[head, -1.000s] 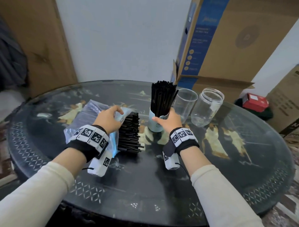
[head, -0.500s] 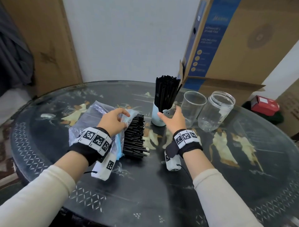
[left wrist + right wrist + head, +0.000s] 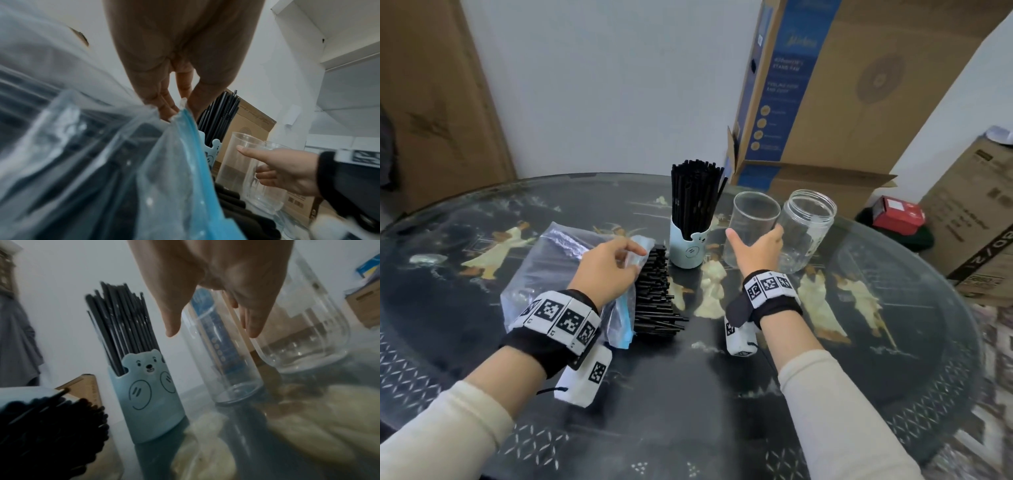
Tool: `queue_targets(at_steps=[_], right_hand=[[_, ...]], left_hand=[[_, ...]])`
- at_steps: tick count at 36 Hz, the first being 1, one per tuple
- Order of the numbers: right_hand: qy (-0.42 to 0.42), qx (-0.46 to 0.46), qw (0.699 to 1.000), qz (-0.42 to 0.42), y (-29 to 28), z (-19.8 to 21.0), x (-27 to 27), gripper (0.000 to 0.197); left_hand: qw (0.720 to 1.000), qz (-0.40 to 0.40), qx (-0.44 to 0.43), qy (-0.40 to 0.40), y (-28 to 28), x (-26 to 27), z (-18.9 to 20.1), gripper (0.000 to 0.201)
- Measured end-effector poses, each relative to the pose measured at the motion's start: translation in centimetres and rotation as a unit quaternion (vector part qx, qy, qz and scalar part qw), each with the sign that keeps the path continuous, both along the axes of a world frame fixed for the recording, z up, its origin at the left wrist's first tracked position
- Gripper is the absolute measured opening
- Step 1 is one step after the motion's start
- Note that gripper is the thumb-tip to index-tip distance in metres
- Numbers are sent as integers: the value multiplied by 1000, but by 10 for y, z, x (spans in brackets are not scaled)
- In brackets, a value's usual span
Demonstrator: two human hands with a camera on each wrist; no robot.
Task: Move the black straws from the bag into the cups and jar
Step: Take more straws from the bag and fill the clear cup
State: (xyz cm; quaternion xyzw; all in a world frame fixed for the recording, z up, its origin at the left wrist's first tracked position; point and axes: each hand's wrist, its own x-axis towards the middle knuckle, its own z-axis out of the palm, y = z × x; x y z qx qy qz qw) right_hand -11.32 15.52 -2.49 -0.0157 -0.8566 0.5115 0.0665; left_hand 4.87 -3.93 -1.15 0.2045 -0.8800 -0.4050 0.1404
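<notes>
**Bag held open, clear cup next**

Black straws [image 3: 654, 294] jut from the bag [image 3: 544, 270] just below the left hand [image 3: 607, 270], pinching its blue lip. Right hand [image 3: 755, 255], fingers spread and empty, brackets the clear cup [image 3: 751, 219], probably to steady it.

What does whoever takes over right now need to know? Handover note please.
Left hand: pinches the mouth of the plastic bag, which lies on the table with black straws sticking out.
Right hand: open, empty, around the clear cup without gripping it.
Done: blue bear cup is packed with upright straws.
Left: clear cup and clear jar are both empty; fill them from the bag.
</notes>
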Motion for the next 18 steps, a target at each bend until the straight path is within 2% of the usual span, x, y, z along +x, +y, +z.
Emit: queue_targets(at_steps=[6,11,18], right_hand=[[-3,-22,1000,0,-6,-4,-11,92],[-9,-16,1000,20,2,-5,-8,92],[-12,-24,996,82,27,-6,23,76]], left_hand=[[1000,-11,-27,4,3,5,-4,22],[998,-23,-51,1,6,11,-1,25],[994,-41,-81,-62,15,20,1,39]])
